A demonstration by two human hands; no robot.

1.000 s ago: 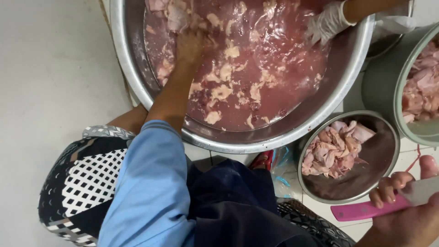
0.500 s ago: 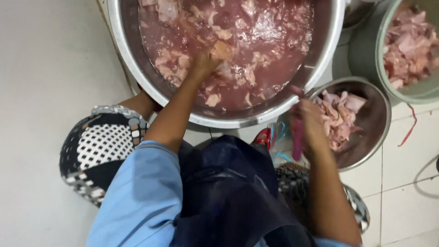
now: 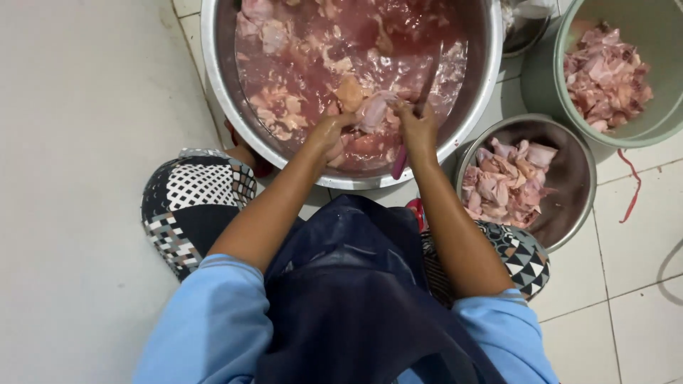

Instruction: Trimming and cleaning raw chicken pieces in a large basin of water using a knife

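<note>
A large steel basin (image 3: pixel 213 92) on the floor holds reddish water with several raw chicken pieces floating in it. My left hand (image 3: pixel 329 132) grips a pale chicken piece (image 3: pixel 370 110) just above the water near the basin's front rim. My right hand (image 3: pixel 416 128) is closed around a knife with a pink handle (image 3: pixel 399 165); its blade (image 3: pixel 430 75) points away from me, over the meat. Both hands meet at the chicken piece.
A smaller steel bowl (image 3: pixel 573 192) with cut chicken sits at my right knee. A green tub (image 3: pixel 637 124) with more meat stands at the far right. My patterned knees (image 3: pixel 188 192) flank a dark apron. White tiled floor lies all around.
My right hand came from beside the small bowl to the basin with the knife. My left hand lifted a chicken piece out of the water. The gloved hand at the far rim is out of view.
</note>
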